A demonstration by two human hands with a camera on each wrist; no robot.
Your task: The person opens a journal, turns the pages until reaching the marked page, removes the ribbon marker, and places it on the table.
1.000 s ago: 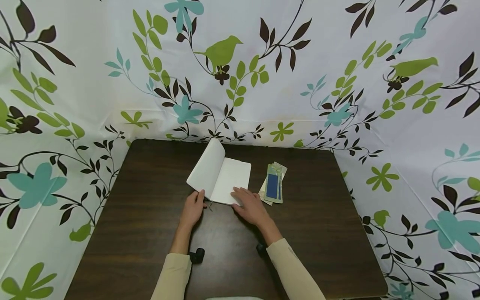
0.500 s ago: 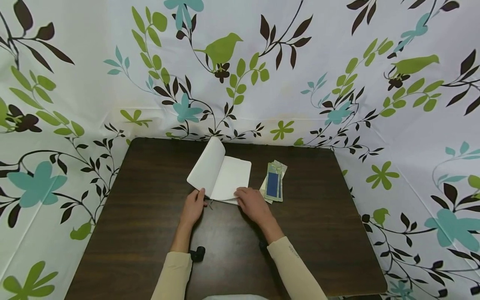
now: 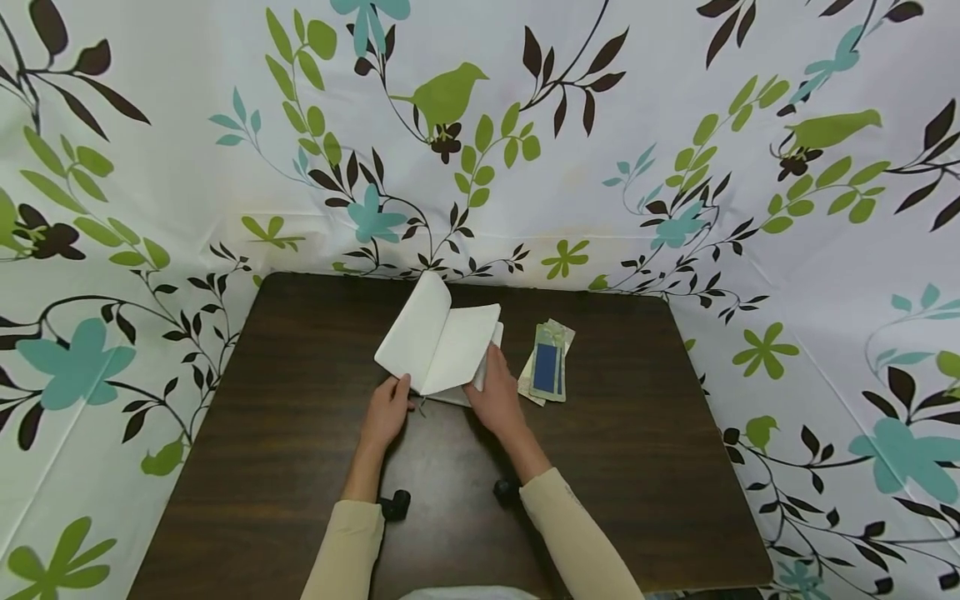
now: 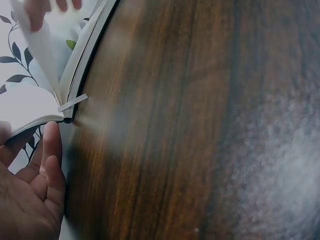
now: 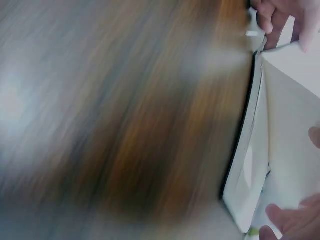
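Observation:
A notebook (image 3: 412, 333) with blank white pages and a dark cover lies open, its left part raised. My left hand (image 3: 386, 412) holds the lower left corner, thumb over the page and fingers beneath, as the left wrist view shows. My right hand (image 3: 495, 396) pinches a page (image 3: 468, 337) at its lower right and lifts it off the pages below. In the right wrist view, the thumb and fingertips (image 5: 280, 217) are on either side of that page. A short ribbon marker (image 4: 73, 102) sticks out at the bottom of the spine.
Right of the notebook lies a small stack of paper slips (image 3: 547, 367), green and cream with a blue panel. The dark wooden table (image 3: 637, 467) meets a white cloth (image 3: 570, 192) printed with leaves and birds at its back edge.
My right hand has gone from resting on the right page to gripping its lower edge, and has raised that page up and leftward. The left hand stays in place.

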